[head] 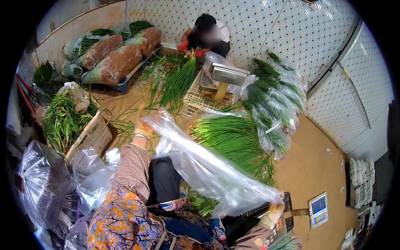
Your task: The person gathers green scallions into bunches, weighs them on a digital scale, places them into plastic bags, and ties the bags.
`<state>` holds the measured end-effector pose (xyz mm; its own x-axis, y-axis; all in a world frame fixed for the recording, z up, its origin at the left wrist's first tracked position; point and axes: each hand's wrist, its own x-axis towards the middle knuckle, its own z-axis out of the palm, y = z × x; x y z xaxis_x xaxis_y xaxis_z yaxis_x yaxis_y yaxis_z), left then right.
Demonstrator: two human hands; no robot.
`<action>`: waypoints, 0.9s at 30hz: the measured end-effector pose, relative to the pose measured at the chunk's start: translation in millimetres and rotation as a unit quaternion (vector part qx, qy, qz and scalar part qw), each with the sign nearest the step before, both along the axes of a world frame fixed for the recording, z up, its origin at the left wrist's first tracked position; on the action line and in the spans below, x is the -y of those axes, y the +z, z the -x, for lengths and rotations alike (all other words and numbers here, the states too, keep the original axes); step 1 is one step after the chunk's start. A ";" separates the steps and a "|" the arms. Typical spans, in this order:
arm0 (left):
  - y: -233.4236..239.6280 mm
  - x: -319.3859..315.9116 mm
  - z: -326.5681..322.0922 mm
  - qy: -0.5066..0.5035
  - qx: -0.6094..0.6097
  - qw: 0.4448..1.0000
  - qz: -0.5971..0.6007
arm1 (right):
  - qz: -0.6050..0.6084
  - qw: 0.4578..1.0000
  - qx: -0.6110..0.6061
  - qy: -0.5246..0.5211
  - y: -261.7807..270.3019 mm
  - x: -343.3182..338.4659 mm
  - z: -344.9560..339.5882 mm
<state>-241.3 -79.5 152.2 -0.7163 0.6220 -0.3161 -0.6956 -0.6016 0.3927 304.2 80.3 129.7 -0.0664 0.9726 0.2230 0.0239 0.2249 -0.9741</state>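
A long clear plastic bag (209, 165) is stretched slantwise between my two gloved hands. My left hand (144, 126) is at its upper left end, with a finger or thumb pointing away; whether it grips the film is hard to tell. At the lower right, my right hand (272, 214) holds the bag's other end. Beyond the bag lies a broad pile of green chives or similar long stalks (231, 140), pale ends to the left. More green stalks (200, 203) show under the bag near my lap.
Opposite, a person (207, 37) in red gloves holds a green bunch (181, 78) beside a scale (229, 75) on a crate. Bagged greens (278, 97) lie right, wrapped bundles (115, 62) upper left. A crate of greens (90, 134) and plastic bags (47, 184) stand left; a scale display (318, 210) is right.
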 end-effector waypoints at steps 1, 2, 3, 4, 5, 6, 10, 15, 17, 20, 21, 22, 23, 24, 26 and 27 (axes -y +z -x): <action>-4.2 -4.7 0.7 -0.113 -0.112 0.986 -0.056 | -0.036 0.998 0.021 -0.057 -17.3 -15.4 -24.5; -1.7 -15.4 -15.2 -0.183 -0.181 0.966 -0.005 | -0.074 0.988 0.054 -0.128 -31.6 -32.4 -60.2; 19.4 -10.7 -31.6 -0.242 -0.258 0.934 0.056 | -0.060 0.984 0.048 -0.162 -29.0 -34.3 -75.1; 35.3 0.5 -38.7 -0.290 -0.334 0.889 0.123 | -0.035 0.986 0.031 -0.162 -21.8 -33.0 -74.5; 32.7 4.3 -37.6 -0.322 -0.323 0.883 0.107 | -0.005 0.989 0.009 -0.151 -13.1 -29.4 -76.6; 26.6 5.9 -32.5 -0.354 -0.314 0.876 0.090 | 0.026 0.991 -0.020 -0.130 0.1 -24.3 -73.1; 14.1 -14.8 -33.9 -0.313 -0.230 0.918 0.082 | 0.205 0.959 -0.194 0.027 60.2 4.5 -52.7; 76.8 -104.2 -88.6 -0.345 -0.336 0.865 0.142 | 0.085 0.975 0.204 0.001 26.8 -15.2 -73.7; 115.6 -166.8 -146.0 -0.315 -0.442 0.778 0.317 | 0.135 0.941 0.306 -0.047 30.0 -14.3 -130.8; 116.9 -216.1 -179.1 -0.358 -0.458 0.780 0.231 | 0.112 0.963 -0.198 -0.145 70.0 53.6 -130.3; 121.6 -227.7 -200.4 -0.362 -0.471 0.774 0.220 | 0.054 0.971 -0.134 -0.191 83.8 60.8 -134.8; 120.6 -239.2 -215.2 -0.432 -0.428 0.780 0.149 | 0.016 0.964 -0.066 -0.256 92.6 78.7 -141.7; 123.4 -254.0 -229.6 -0.481 -0.377 0.788 0.072 | -0.046 0.951 -0.034 -0.303 102.0 94.9 -150.3; 112.6 -261.9 -266.8 -0.385 -0.575 0.702 0.169 | -0.108 0.934 0.007 -0.341 106.1 114.7 -166.8; 107.9 -303.8 -336.0 -0.235 -0.753 0.559 0.256 | -0.004 0.904 0.000 -0.427 118.7 117.4 -193.3; 102.7 -318.5 -368.7 -0.262 -0.740 0.560 0.266 | 0.048 0.887 -0.004 -0.459 123.6 117.1 -200.1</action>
<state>127.3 239.1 254.9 -0.2031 0.9689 0.1413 0.6015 0.0096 0.7988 504.3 -36.8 253.3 0.7644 0.6310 0.1322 0.1461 0.0303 -0.9888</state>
